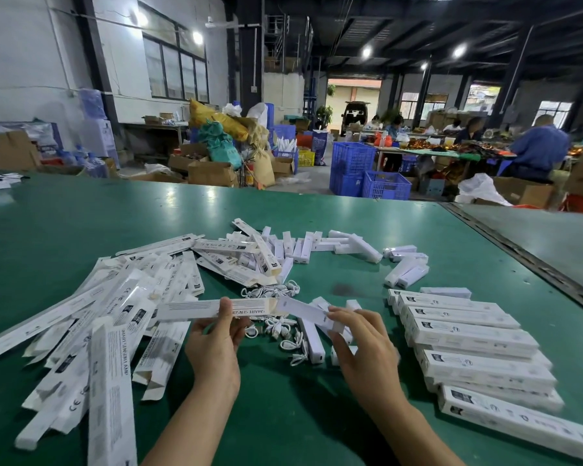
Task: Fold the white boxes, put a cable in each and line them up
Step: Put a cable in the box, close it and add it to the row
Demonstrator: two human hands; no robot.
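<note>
White carton (pixel 196 310) is held just above the near-centre of the green table (pixel 283 415), long axis left–right across the body, approx. level. Left hand (pixel 216 344) grips it about mid-length, thumb on the top face, fingers curled under. Right hand (pixel 360 338) pinches a white piece (pixel 303 311) at the carton's right end; could be an end flap or an insert, can't tell which. So the working end faces right, twd the right hand. I'd judge that hand does the tucking or feeding while the left steadies.

Cables (pixel 276 327) lie loose just beyond & between both hands, right hand marginally nearer. They're thin, white, coiled, floppy, and likely to tangle if grabbed in a bunch.

Carton is thin matte card w/ grey print, brownish raw card showing at the right end. It's a long slim rectangular tube that prob. crushes if squeezed.

Flat cartons (pixel 115 307) are heaped left, fanned every direction. Finished cartons (pixel 468 338) are lined up right, side by side, long axes roughly left–right. White bar units (pixel 408 270) are scattered on the far side, smooth & plastic-looking.
</note>
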